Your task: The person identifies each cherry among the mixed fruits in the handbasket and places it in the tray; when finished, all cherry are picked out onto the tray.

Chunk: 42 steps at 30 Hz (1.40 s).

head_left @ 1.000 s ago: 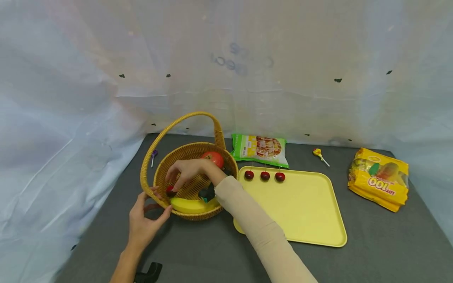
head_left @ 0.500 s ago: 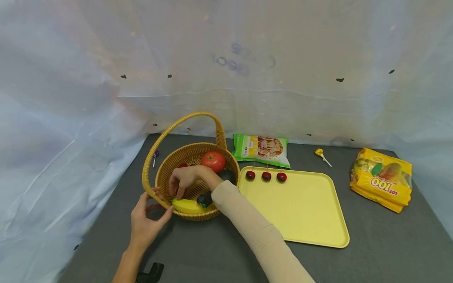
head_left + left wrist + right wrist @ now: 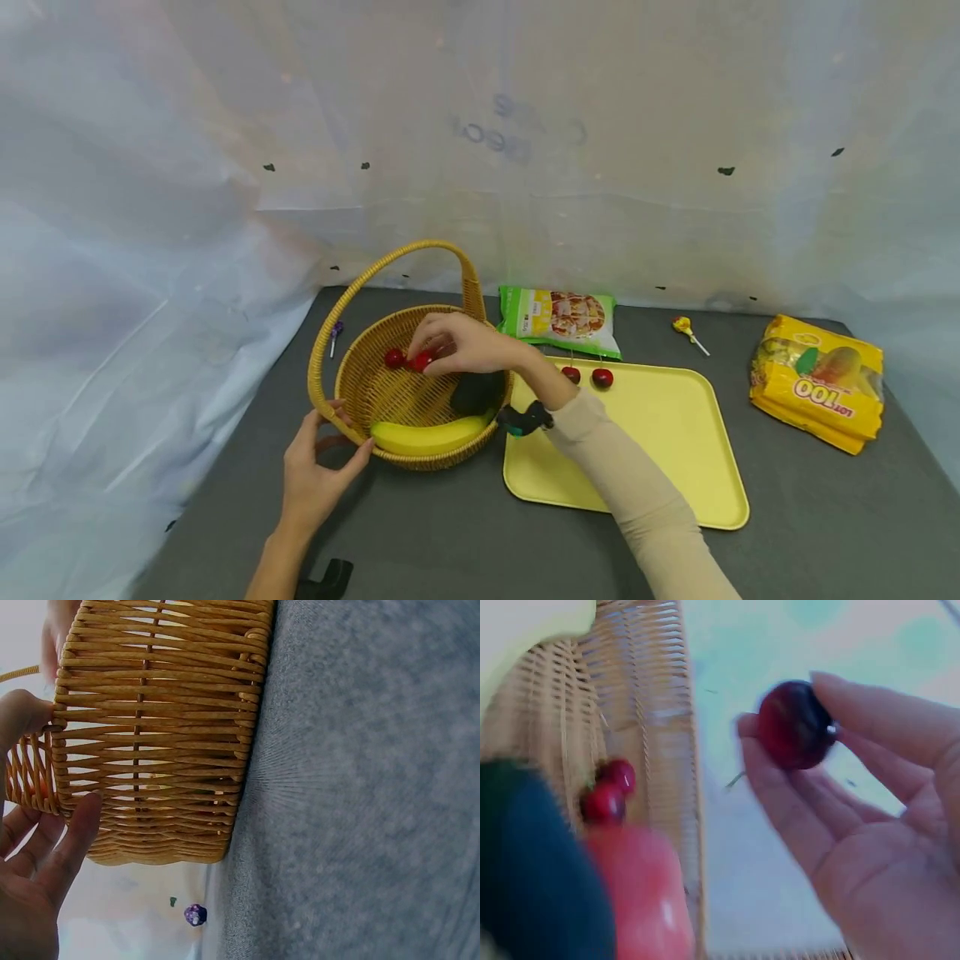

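My left hand (image 3: 318, 471) grips the rim of a round wicker basket (image 3: 157, 735) at the foot of its tall handle, thumb and fingers spread to either side. Between thumb and fingertips my right hand (image 3: 468, 343) pinches a dark red cherry (image 3: 795, 724), held over the basket's far part. Inside lie a banana (image 3: 427, 437) along the near wall, a dark green avocado (image 3: 477, 392) and a red tomato (image 3: 641, 892), which the right hand mostly hides in the head view. Two cherries (image 3: 604, 802) sit together by the basket wall.
Right of the basket lies a yellow tray (image 3: 660, 450), with cherries (image 3: 602, 378) along its back edge, partly behind the right forearm. A green food packet (image 3: 562, 321), a yellow lollipop (image 3: 684, 327), a yellow mango bag (image 3: 817, 379) and a purple lollipop (image 3: 336, 330) surround them.
From low beside the banana, my right hand has risen back and rightward with the cherry, now covering the tomato. The left hand has kept its grip on the rim.
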Motion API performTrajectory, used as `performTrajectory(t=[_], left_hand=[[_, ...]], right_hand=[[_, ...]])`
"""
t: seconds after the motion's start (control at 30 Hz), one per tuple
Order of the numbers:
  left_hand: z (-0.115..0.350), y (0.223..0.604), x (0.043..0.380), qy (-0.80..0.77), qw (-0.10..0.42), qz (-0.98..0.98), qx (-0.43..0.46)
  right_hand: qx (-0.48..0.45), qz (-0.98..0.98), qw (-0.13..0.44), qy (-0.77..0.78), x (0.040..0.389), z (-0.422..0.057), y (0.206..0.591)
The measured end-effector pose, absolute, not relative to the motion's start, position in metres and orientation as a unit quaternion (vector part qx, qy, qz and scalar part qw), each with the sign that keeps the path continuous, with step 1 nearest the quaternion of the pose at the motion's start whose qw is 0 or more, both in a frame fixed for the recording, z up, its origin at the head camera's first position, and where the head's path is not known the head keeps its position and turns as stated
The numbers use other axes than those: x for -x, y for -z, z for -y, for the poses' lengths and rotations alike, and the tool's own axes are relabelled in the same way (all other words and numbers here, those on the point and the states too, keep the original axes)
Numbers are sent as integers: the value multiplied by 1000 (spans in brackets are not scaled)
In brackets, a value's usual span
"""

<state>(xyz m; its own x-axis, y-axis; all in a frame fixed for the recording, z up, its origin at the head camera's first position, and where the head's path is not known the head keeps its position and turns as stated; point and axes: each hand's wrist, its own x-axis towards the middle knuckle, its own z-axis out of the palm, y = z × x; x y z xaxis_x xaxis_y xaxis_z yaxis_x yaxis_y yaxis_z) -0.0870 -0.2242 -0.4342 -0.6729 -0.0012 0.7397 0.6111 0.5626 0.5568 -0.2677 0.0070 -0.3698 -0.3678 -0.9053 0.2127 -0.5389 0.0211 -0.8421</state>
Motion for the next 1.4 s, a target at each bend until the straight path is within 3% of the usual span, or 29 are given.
performTrajectory(t=[0.23,0.4,0.83,1.17,1.4], left_hand=[[224,437,87,424,363,811,176],[223,436,88,422,360,814,175],[223,435,89,426,356,813,174],[238,461,98,429,352,816,165],[240,465,98,442,345,811,166]], right_hand=[[400,-720,112,556,256,-113,388],[305,-766,86,559,236,-154,416],[333,-813,96,468,211,-141,452],[393,-817,112,408,207,-137,457],[364,-826,102,417,206,-134,457]])
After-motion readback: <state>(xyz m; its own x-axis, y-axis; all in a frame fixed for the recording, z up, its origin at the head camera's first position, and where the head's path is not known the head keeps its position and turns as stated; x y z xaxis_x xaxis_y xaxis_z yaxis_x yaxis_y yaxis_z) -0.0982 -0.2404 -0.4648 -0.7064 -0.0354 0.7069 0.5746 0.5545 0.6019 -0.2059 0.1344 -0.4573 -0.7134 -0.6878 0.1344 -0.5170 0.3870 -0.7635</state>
